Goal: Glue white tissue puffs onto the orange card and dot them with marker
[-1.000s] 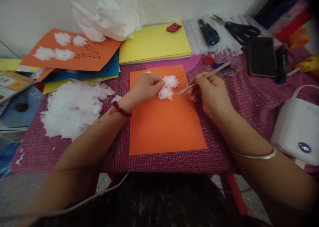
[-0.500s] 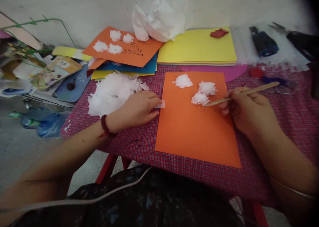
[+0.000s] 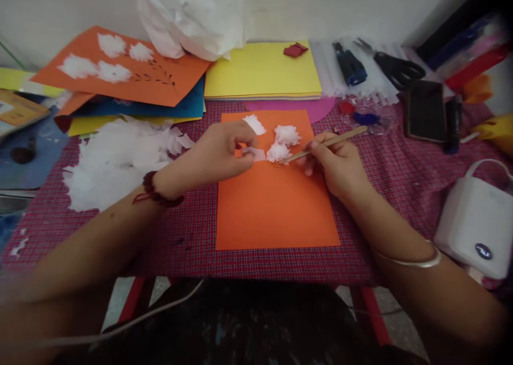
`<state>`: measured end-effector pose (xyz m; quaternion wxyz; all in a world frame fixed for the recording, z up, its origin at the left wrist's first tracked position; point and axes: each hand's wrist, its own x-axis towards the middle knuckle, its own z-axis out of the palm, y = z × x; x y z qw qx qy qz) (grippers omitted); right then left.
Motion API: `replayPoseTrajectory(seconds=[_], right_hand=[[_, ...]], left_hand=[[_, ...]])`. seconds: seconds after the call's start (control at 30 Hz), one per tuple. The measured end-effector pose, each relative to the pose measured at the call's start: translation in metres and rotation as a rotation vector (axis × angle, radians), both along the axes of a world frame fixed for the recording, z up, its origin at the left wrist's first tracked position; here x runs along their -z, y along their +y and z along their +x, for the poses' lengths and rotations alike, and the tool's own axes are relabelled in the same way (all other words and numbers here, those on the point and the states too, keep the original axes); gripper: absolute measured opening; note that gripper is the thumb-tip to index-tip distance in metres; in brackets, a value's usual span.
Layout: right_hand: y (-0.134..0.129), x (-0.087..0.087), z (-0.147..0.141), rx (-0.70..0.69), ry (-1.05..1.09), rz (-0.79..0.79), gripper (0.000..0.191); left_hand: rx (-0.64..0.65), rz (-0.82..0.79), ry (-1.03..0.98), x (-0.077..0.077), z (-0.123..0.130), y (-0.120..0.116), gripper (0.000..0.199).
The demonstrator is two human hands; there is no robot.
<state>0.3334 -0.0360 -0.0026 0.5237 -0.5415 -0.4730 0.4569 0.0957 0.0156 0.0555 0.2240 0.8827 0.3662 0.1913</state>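
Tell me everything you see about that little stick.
The stick is thin, pale brown and looks wooden, with a rounded upper end. The right hand pinches it at a slant, its lower end over the orange sheet. The tip is at a white paper tuft; whether they touch is unclear.

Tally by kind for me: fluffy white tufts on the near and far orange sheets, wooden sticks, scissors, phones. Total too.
White tufts on the near orange sheet: 3
White tufts on the far orange sheet: 4
Wooden stick, in the right hand: 1
Scissors: 1
Phone: 1
Total: 10
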Motion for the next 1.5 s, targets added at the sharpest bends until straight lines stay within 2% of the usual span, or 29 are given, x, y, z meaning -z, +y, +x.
replayPoseTrajectory(seconds=[0.1, 0.17, 0.37, 0.43, 0.5, 0.63, 0.7, 0.8, 0.93, 1.07, 1.27, 1.43, 1.5], right_hand=[[-0.001, -0.001, -0.002, 0.003, -0.040, -0.002, 0.028], [-0.001, -0.001, -0.002, 0.014, -0.046, -0.012, 0.028], [0.000, -0.002, -0.003, 0.050, -0.054, -0.033, 0.025], [0.001, -0.002, -0.003, 0.057, -0.035, -0.041, 0.024], [0.001, -0.002, -0.003, 0.060, -0.015, -0.042, 0.023], [0.001, -0.002, -0.003, 0.059, -0.029, -0.047, 0.027], [0.001, -0.003, -0.003, 0.051, -0.043, -0.047, 0.027], [0.000, -0.004, -0.003, 0.032, -0.040, -0.049, 0.025], [0.000, -0.003, -0.002, 0.042, -0.025, -0.044, 0.022], [0.002, 0.004, 0.000, 0.036, 0.001, -0.008, 0.020], [0.005, 0.013, 0.004, 0.013, 0.045, 0.049, 0.019], [0.002, 0.010, 0.002, 0.120, 0.095, 0.156, 0.015], [-0.002, 0.007, 0.000, 0.101, 0.049, 0.194, 0.017]], left_hand=[[0.056, -0.003, 0.019, 0.006, 0.021, 0.006, 0.012], [0.056, -0.024, 0.028, 0.011, 0.026, 0.009, 0.014], [0.070, -0.306, 0.127, 0.019, 0.016, 0.014, 0.017], [0.092, -0.343, 0.149, 0.021, 0.014, 0.014, 0.013], [0.096, -0.310, 0.141, 0.023, 0.016, 0.015, 0.009], [0.063, -0.177, 0.076, 0.030, 0.026, 0.013, 0.027], [0.069, -0.153, 0.074, 0.035, 0.030, 0.014, 0.018], [0.088, -0.169, 0.072, 0.042, 0.031, 0.016, 0.007], [0.096, -0.188, 0.006, 0.045, 0.028, 0.022, 0.013], [0.119, -0.135, -0.023, 0.046, 0.027, 0.024, 0.019], [-0.012, -0.249, -0.189, 0.060, 0.033, 0.019, 0.013], [-0.069, -0.283, -0.298, 0.070, 0.039, 0.017, 0.015], [-0.089, -0.283, -0.323, 0.070, 0.041, 0.017, 0.016]])
